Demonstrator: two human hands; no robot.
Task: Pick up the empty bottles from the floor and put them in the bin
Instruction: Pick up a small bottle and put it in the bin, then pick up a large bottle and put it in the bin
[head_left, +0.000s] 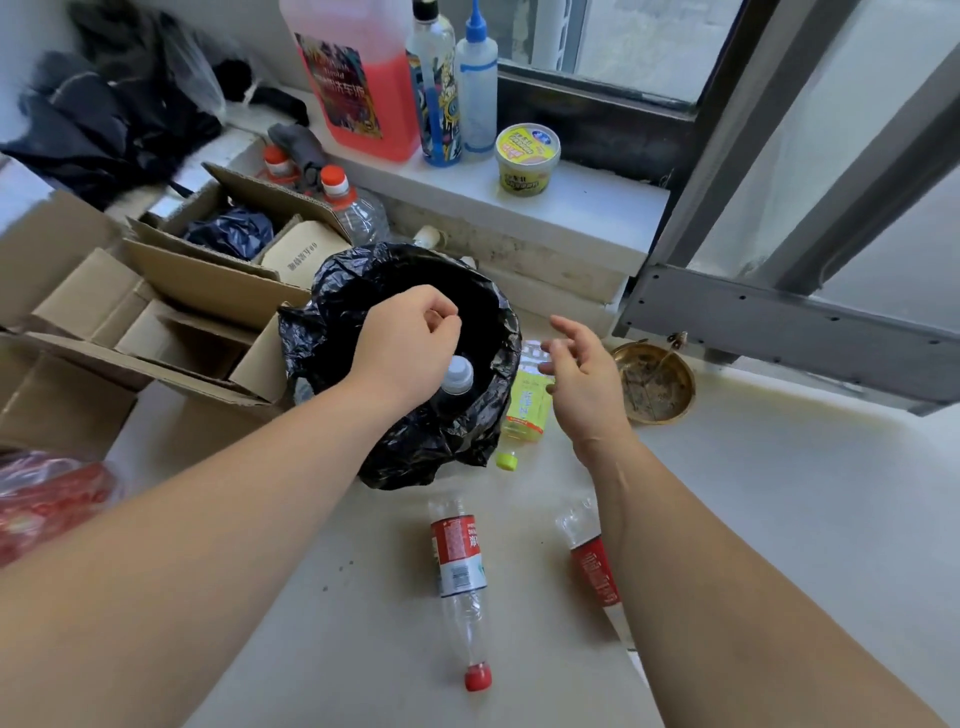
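Observation:
The bin (332, 332) is lined with a black plastic bag and stands in the middle of the floor. A dark bottle with a grey cap (457, 376) stands inside it. My left hand (405, 338) hovers over the bin's mouth, fingers loosely curled, holding nothing. My right hand (582, 374) hangs open to the right of the bin, above a yellow-labelled bottle (524, 405) that lies against the bin. A clear bottle with a red label and red cap (460, 571) lies on the floor in front. Another red-labelled bottle (592, 561) is partly hidden under my right forearm.
Open cardboard boxes (156, 312) crowd the left side. A brass dish (654, 384) sits to the right of the bin. The window ledge (571, 192) holds a pink liquid jug (358, 78), bottles and a yellow tub. A red plastic bag (47, 499) lies at far left.

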